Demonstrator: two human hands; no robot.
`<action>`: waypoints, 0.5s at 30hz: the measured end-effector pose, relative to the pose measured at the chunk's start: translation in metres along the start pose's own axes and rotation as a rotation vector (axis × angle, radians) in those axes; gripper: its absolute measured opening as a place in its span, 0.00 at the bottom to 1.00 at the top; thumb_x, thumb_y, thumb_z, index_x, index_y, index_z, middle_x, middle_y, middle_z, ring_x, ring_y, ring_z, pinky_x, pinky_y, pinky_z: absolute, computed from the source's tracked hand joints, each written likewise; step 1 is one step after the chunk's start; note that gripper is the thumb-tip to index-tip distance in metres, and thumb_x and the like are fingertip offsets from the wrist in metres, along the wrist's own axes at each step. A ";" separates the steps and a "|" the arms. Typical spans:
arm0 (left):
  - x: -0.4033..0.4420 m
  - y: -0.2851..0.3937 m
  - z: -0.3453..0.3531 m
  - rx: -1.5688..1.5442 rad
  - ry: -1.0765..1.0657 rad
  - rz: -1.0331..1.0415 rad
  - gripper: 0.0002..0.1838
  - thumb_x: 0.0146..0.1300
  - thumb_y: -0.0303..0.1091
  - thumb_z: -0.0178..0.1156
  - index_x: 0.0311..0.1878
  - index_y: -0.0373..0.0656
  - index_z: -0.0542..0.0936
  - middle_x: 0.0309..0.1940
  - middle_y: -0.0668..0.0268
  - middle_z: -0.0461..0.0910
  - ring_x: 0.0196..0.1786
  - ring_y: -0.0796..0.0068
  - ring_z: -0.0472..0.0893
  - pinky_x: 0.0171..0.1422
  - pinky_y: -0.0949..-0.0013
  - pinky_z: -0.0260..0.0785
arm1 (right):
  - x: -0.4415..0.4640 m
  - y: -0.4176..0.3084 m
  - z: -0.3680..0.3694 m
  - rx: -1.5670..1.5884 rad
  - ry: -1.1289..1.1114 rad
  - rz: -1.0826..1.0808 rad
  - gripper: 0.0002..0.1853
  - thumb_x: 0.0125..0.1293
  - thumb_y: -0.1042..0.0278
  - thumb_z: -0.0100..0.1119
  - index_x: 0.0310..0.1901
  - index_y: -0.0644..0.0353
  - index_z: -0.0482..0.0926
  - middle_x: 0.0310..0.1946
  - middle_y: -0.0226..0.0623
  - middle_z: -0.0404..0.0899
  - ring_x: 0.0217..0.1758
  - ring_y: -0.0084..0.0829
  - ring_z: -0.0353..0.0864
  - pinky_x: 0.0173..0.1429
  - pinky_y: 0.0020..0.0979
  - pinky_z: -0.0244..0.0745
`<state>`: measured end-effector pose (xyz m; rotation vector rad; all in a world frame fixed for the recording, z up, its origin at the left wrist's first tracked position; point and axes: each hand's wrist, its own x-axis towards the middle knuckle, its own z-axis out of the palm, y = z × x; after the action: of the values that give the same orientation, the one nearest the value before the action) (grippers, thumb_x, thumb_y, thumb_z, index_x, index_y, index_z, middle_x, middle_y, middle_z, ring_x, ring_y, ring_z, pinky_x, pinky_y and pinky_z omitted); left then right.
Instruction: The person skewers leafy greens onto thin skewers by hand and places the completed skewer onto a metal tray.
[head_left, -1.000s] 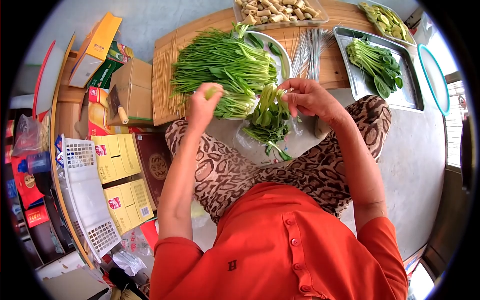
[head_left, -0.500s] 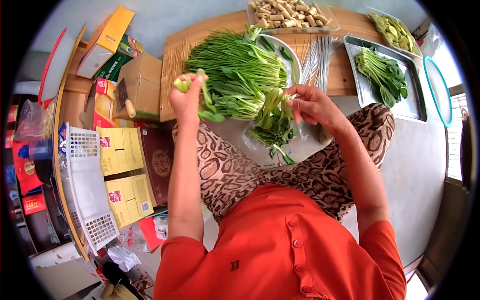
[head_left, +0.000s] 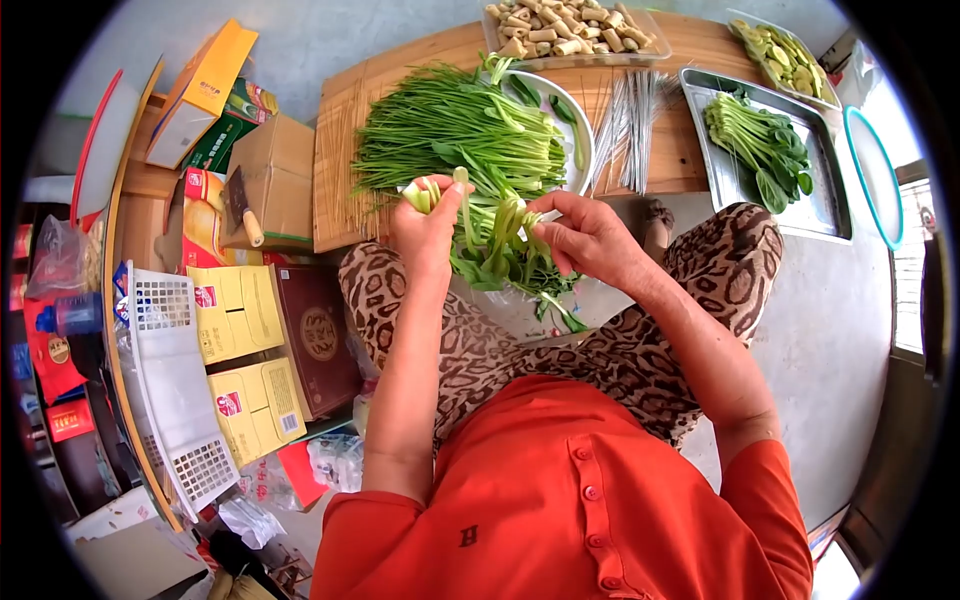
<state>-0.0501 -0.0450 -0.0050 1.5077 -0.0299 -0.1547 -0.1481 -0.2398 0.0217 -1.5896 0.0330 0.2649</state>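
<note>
My left hand (head_left: 425,235) is closed around several pale green stems of leafy greens (head_left: 424,195), their cut ends poking up past the fingers. Close beside it, my right hand (head_left: 592,238) pinches the stem ends of a bunch of leafy greens (head_left: 512,230); its leaves hang down between my knees. The two hands are nearly level, with the greens between them. Behind them, a heap of long thin green stalks like garlic chives (head_left: 440,125) lies with broader leaves on a white plate (head_left: 588,150).
A wooden board (head_left: 350,95) carries the plate, thin metal skewers (head_left: 635,125) and a clear tub of tan cut pieces (head_left: 570,30). To the right, a metal tray (head_left: 830,222) holds tied-looking greens (head_left: 760,150). Left stand cardboard boxes (head_left: 285,165) and a cleaver (head_left: 242,208).
My left hand has moved right and slightly down with its stems, closer to the other bunch. My right hand has shifted a little left, still pinching its greens.
</note>
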 end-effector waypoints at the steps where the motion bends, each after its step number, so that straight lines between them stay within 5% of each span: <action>1: -0.001 0.001 0.003 -0.008 0.004 -0.003 0.04 0.61 0.26 0.63 0.38 0.39 0.78 0.34 0.64 0.84 0.29 0.86 0.74 0.33 0.80 0.64 | 0.000 0.000 0.000 -0.004 0.003 0.001 0.11 0.71 0.67 0.53 0.50 0.63 0.74 0.13 0.24 0.69 0.18 0.14 0.66 0.27 0.22 0.62; 15: -0.005 -0.003 0.005 -0.035 -0.025 0.018 0.03 0.61 0.23 0.62 0.37 0.38 0.78 0.34 0.64 0.83 0.35 0.82 0.79 0.40 0.79 0.69 | 0.003 -0.002 0.001 -0.059 0.014 0.040 0.11 0.71 0.66 0.53 0.49 0.64 0.75 0.13 0.25 0.69 0.18 0.15 0.65 0.27 0.23 0.62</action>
<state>-0.0558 -0.0493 -0.0069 1.4699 -0.0602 -0.1586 -0.1452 -0.2385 0.0234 -1.6509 0.0677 0.2882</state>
